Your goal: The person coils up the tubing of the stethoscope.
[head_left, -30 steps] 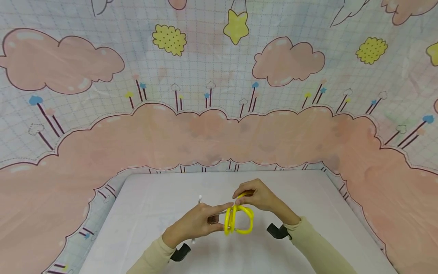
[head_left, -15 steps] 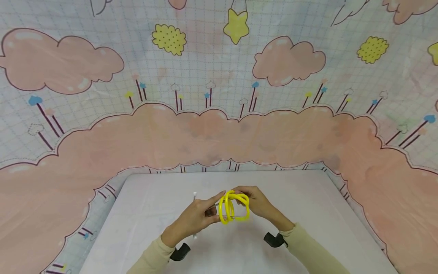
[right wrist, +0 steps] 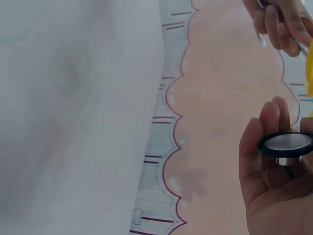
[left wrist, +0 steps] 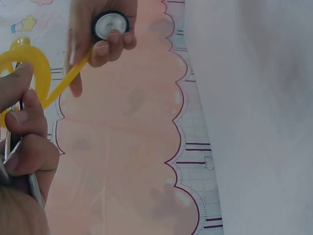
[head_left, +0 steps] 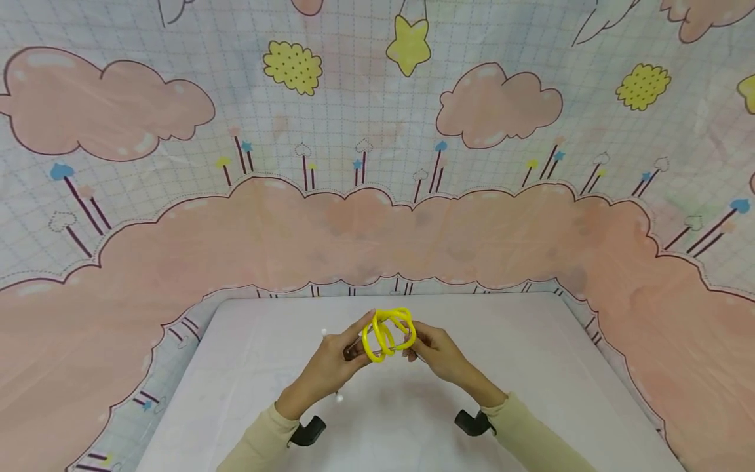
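Note:
A stethoscope with yellow tubing [head_left: 366, 343] is held above the table between both hands, its tube wound in several loops. My left hand [head_left: 329, 359] grips its metal ear tubes with the loops around them near the fingertips. White ear tips [head_left: 339, 397] stick out on either side of that hand. On the right of the loops, my right hand [head_left: 447, 357] holds the end with the round chest piece [right wrist: 286, 142], whose disc shows at the fingers in both wrist views. A short length of tube runs from the coil to the right hand in the left wrist view.
Underneath is a white-covered table [head_left: 501, 393]. Behind it and along its sides hangs a patterned cloth [head_left: 377, 242] with clouds and stars. Black wrist mounts [head_left: 472, 423] are strapped below both hands.
Both hands have lifted the stethoscope up and to the left. The right hand has gone from above the loops to their right side, and the coil has tilted.

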A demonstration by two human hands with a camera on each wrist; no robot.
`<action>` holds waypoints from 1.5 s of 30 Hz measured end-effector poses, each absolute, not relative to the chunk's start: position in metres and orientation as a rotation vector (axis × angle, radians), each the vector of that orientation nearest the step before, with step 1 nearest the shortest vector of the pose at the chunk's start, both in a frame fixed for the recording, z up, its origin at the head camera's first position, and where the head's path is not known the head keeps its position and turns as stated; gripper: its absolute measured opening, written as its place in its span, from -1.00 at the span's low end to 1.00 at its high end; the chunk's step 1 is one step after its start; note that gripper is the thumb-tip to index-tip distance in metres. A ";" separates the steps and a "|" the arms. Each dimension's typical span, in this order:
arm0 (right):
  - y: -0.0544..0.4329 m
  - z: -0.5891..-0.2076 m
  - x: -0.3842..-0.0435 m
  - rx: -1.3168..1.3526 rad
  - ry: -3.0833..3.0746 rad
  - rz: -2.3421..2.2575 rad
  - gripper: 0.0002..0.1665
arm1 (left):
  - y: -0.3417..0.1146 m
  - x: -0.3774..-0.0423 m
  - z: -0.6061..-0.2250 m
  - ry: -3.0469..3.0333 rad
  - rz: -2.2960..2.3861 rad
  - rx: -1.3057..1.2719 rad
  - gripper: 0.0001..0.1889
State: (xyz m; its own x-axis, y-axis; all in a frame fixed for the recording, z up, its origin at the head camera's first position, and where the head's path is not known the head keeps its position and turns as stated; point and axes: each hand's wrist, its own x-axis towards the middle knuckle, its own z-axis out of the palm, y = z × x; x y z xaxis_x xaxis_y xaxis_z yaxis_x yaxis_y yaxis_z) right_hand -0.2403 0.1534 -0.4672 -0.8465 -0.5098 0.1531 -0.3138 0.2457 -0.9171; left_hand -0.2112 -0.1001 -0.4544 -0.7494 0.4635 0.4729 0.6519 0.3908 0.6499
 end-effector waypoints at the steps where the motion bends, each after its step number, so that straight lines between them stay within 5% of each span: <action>1: 0.154 -0.469 -0.240 -0.784 2.330 -1.657 -0.60 | -0.101 -0.212 -0.455 -2.425 -1.291 -0.970 -0.14; 16: 0.151 -0.466 -0.225 -0.624 2.184 -1.791 -0.55 | -0.103 -0.218 -0.459 -2.430 -1.237 -0.804 -0.13; 35: 0.156 -0.462 -0.221 -1.148 1.853 -1.864 -0.51 | -0.104 -0.220 -0.464 -2.444 -1.262 -0.705 -0.12; 45: 0.148 -0.459 -0.216 -1.258 2.398 -1.823 -0.60 | -0.096 -0.214 -0.461 -2.462 -1.309 -0.738 -0.15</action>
State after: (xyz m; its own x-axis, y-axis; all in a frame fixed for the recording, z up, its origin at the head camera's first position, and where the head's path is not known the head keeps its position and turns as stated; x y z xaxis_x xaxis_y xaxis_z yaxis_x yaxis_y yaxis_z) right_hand -0.2156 0.1480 -0.4592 -0.6965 -0.4956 0.5189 -0.6325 0.0824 -0.7702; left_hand -0.2136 -0.0962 -0.4612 -0.8383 0.3140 0.4457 0.5451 0.4660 0.6969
